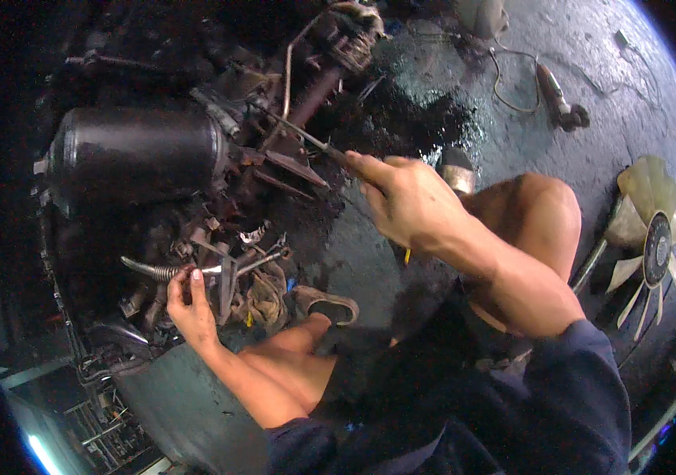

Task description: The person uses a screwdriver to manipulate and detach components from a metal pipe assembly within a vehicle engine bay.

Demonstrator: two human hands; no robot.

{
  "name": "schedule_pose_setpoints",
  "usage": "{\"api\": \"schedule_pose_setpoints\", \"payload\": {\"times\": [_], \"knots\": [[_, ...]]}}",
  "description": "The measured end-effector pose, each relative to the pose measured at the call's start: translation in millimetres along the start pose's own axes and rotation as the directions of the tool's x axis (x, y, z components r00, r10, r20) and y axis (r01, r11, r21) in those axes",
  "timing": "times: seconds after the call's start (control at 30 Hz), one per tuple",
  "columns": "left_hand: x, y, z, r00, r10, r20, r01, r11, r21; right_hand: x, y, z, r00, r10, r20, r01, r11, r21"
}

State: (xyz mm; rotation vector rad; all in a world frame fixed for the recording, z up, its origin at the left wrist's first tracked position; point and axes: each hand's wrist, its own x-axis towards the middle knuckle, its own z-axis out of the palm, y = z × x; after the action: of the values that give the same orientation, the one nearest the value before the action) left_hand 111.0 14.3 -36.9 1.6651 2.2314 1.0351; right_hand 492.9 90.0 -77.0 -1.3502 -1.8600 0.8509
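My right hand (417,202) is wrapped round the dark handle of a long slim tool (323,145) that looks like a screwdriver. Its thin metal shaft slants up and left, its tip among the greasy parts near a bent metal pipe (289,67). Lower left, the thumb and fingers of my left hand (195,315) close on a curved, shiny metal piece with spring-like ribs (156,270). Its right part runs behind a flat metal bracket (228,286). Where the fingers meet it is partly hidden.
A black cylindrical tank (140,154) lies left of the tool. Crumpled cloth (265,297) is beside the bracket. A pale-bladed fan (656,249) rests at the right. Farther back, a handled tool (556,95) lies near a cable loop (504,93). Dark wet patches mark the floor.
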Motion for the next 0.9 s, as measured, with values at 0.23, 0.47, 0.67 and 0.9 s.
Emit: {"api": "schedule_pose_setpoints", "payload": {"times": [0.23,0.47,0.67,0.9], "knots": [[-1,1,4,1.0,-0.027,0.014,0.027,0.999,-0.026,-3,5,2,0.999,-0.032,-0.008,0.032,0.999,0.018],[2,5,4,0.999,-0.05,-0.002,0.05,0.999,-0.013,0,8,3,0.994,-0.078,-0.079,0.087,0.989,0.116],[0,-1,3,0.998,-0.06,-0.01,0.059,0.997,-0.05,12,-4,-37,0.997,-0.067,0.043,0.064,0.996,0.068],[6,-8,1,0.997,-0.061,-0.05,0.062,0.998,0.022,50,-10,-80,0.98,-0.084,0.178,0.095,0.994,-0.052]]}}
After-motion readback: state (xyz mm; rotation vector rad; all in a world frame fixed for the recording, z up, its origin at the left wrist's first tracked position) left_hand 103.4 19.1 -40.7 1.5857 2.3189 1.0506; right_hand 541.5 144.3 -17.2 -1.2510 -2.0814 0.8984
